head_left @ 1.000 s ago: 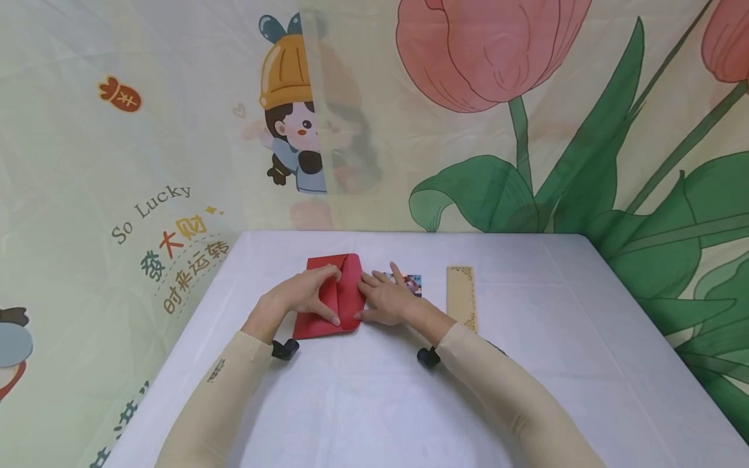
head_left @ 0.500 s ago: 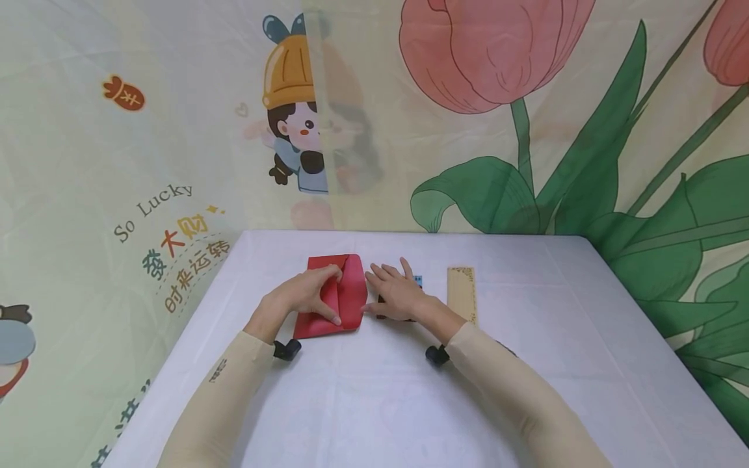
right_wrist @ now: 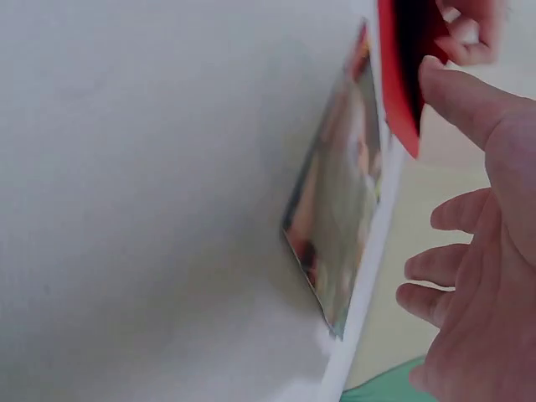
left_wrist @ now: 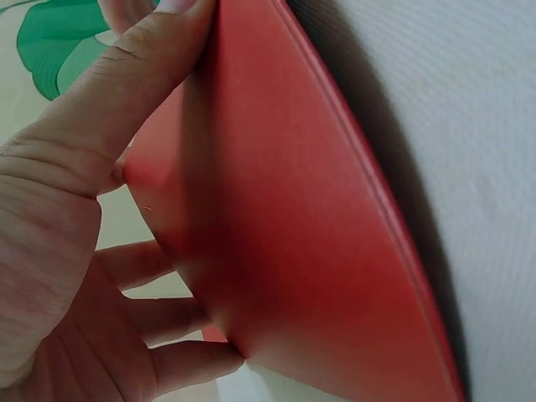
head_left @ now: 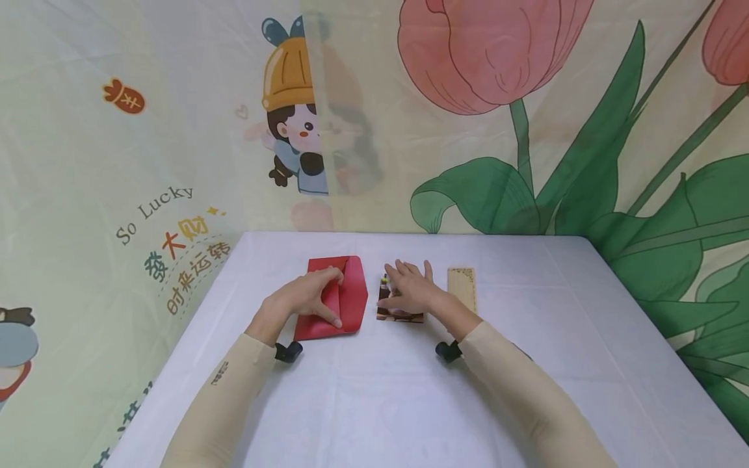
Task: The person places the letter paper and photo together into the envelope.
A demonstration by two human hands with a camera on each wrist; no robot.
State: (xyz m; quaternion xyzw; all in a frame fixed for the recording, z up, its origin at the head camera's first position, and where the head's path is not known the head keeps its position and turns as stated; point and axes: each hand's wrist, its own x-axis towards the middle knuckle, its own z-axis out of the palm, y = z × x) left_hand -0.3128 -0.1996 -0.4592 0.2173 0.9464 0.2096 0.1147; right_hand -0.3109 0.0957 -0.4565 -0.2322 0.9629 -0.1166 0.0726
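A red envelope [head_left: 352,302] lies at the left of the white table, its flap unfolded toward the right. My left hand [head_left: 303,298] grips it across the pocket, thumb toward the near side and fingers toward the far side. In the left wrist view, the red paper [left_wrist: 285,193] bows up between thumb and fingertips. To the right lies a small colour photo card [head_left: 400,318], partly hidden beneath my right hand [head_left: 414,294]. The right wrist view has that hand [right_wrist: 502,226] holding nothing, fingers spread, over the card [right_wrist: 339,193].
A narrow beige strip [head_left: 462,287] with ornamented ends lies right of the photo card, its near part behind the right forearm. The white table [head_left: 363,403] extends toward me. Behind its far edge hangs a printed curtain [head_left: 363,117] with tulips and a cartoon figure.
My right hand has left the envelope flap and moved right, over the photo card, uncovering the card's near and left parts. The left hand stays on the envelope.
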